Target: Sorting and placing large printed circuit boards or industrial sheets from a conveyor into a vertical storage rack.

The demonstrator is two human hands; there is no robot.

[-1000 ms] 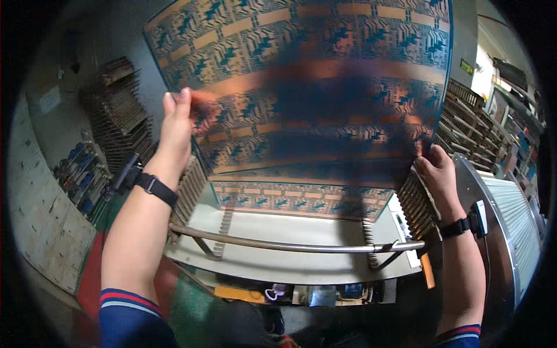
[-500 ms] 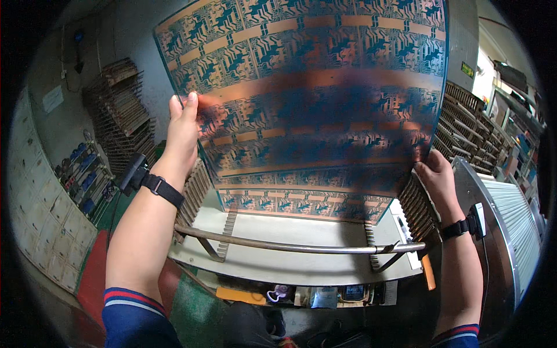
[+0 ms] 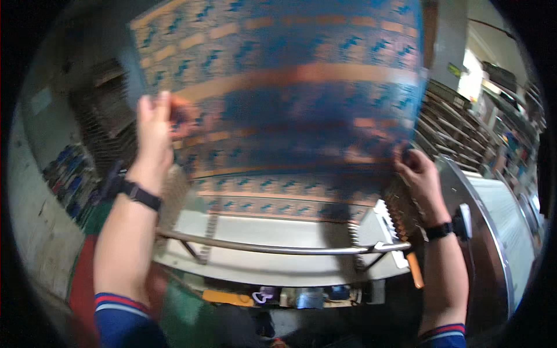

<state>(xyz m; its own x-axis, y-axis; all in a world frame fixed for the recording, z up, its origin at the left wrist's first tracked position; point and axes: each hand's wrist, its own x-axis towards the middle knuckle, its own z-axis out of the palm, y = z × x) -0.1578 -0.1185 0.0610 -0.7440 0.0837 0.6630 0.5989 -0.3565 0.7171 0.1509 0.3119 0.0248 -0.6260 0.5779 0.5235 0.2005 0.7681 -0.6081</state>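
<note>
A large circuit board panel [image 3: 278,75], copper-coloured with blue-green trace patterns, is held up tilted in front of me. My left hand [image 3: 154,130] is closed on its left edge, thumb on the near face. Its lower right edge is pinched by my right hand [image 3: 419,174], lower than the left. Below the panel's bottom edge, part of a second patterned panel [image 3: 284,207] stands in a slotted metal rack [image 3: 278,249]; the held panel hides its upper part. Motion blurs the held panel and my fingers.
The rack sits on a white surface [image 3: 278,272]. Under it, a shelf holds an orange strip [image 3: 227,298] and small items. An orange handle [image 3: 414,270] hangs at the rack's right. Right of me is a metal-edged machine [image 3: 493,232]; stacked racks [image 3: 458,124] stand behind. Lockers [image 3: 43,226] are left.
The whole view has shifted, so the rack and room appear farther left. The panel and both hands also appear farther left, with more blur. Both hands keep hold of the panel.
</note>
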